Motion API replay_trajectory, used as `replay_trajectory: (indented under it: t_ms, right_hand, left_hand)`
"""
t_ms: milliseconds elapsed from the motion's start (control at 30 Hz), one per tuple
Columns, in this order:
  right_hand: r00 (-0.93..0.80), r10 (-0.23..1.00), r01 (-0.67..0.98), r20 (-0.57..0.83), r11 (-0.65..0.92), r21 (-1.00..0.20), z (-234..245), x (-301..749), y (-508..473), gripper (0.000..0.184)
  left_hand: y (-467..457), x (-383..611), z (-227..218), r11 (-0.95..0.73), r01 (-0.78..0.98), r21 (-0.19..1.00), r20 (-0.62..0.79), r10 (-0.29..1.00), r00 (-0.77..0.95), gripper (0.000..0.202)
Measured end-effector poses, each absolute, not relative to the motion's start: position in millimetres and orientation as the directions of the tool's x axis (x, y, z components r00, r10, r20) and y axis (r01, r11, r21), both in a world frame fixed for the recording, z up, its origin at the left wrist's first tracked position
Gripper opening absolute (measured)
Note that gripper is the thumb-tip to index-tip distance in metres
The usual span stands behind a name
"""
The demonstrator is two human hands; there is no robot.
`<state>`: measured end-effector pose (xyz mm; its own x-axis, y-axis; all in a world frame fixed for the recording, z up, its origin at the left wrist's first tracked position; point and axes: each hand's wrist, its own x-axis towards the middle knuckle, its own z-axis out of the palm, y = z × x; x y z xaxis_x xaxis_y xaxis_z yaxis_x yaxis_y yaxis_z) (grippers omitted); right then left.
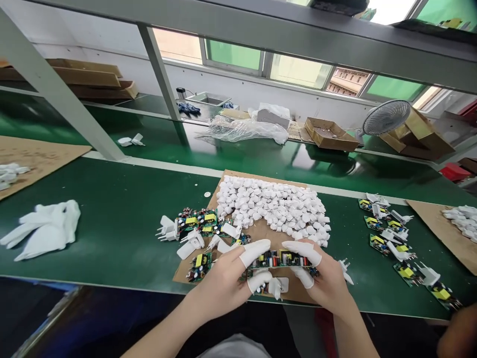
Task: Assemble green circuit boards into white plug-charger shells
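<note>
left hand: white-covered fingers pinch one end of the circuit board.
right hand: pinches the other end in the same way.
circuit board: lies between both hands, above the near edge of the cardboard sheet, its crowded parts showing between the fingertips.
handling: probably light and stiff, with small parts that could bend or snap; best held by the edges, clear of the taller pieces.
under the board: a white plug, partly hidden.
left of the hands: more boards with plugs among them.
beyond: a heap of white caps.
far left: a white glove on the green table.
</note>
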<state>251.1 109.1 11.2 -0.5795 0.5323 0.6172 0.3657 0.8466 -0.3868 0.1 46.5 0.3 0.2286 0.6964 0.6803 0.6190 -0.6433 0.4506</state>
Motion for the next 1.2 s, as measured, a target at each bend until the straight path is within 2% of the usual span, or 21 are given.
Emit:
replay_trajectory:
  t_ms: [167, 400, 500, 567, 633, 700, 833, 900, 967, 1067, 1200]
  right_hand:
    - [-0.44, 0.518, 0.457, 0.734, 0.832, -0.314, 14.5, 237.7, 98.3, 0.043]
    - [-0.173, 0.515, 0.636, 0.84, 0.709, -0.304, 2.0, 218.6, 84.6, 0.036]
    - [0.051, 0.589, 0.73, 0.806, 0.529, -0.433, -6.6, 227.3, 87.4, 0.029]
    - [0.133, 0.691, 0.729, 0.711, 0.417, -0.543, -9.9, 239.2, 91.2, 0.032]
    - [0.07, 0.793, 0.73, 0.605, 0.373, -0.572, -12.0, 251.0, 95.6, 0.032]
    - [-0.085, 0.834, 0.779, 0.546, 0.397, -0.486, -15.0, 258.4, 100.1, 0.028]
    - [-0.408, 0.79, 0.847, 0.458, 0.515, -0.134, -28.8, 258.2, 106.4, 0.027]
    - [-0.511, 0.752, 0.82, 0.416, 0.572, -0.026, -36.6, 255.2, 106.4, 0.026]
    - [-0.573, 0.709, 0.783, 0.41, 0.622, 0.019, -41.5, 254.1, 104.3, 0.022]
    - [-0.647, 0.644, 0.711, 0.408, 0.703, 0.02, -41.7, 258.9, 100.6, 0.023]
    - [-0.656, 0.635, 0.699, 0.408, 0.715, 0.011, -38.9, 273.5, 104.6, 0.032]
  left_hand:
    - [47.7, 5.3, 1.7, -0.635, 0.633, 0.443, 0.745, 0.654, 0.134, 0.043]
    - [48.0, 23.5, 5.1, -0.593, 0.69, 0.414, 0.803, 0.596, 0.031, 0.048]
    - [46.7, 30.8, 2.2, -0.568, 0.668, 0.481, 0.803, 0.591, -0.075, 0.05]
    - [50.2, 30.2, -1.1, -0.504, 0.626, 0.594, 0.727, 0.67, -0.151, 0.043]
    - [57.7, 27.3, -5.9, -0.409, 0.585, 0.7, 0.599, 0.782, -0.171, 0.038]
    - [67.5, 25.8, -13.2, -0.332, 0.591, 0.736, 0.486, 0.866, -0.119, 0.038]
    - [83.5, 35.0, -34.4, -0.311, 0.73, 0.608, 0.399, 0.915, 0.058, 0.056]
    - [86.7, 42.3, -42.9, -0.312, 0.772, 0.554, 0.356, 0.927, 0.119, 0.065]
    - [85.6, 47.7, -44.3, -0.321, 0.785, 0.53, 0.328, 0.931, 0.159, 0.066]
    - [76.1, 46.6, -29.1, -0.356, 0.789, 0.501, 0.303, 0.926, 0.226, 0.068]
    - [58.0, 8.7, 2.6, -0.367, 0.725, 0.584, 0.366, 0.915, 0.168, 0.06]
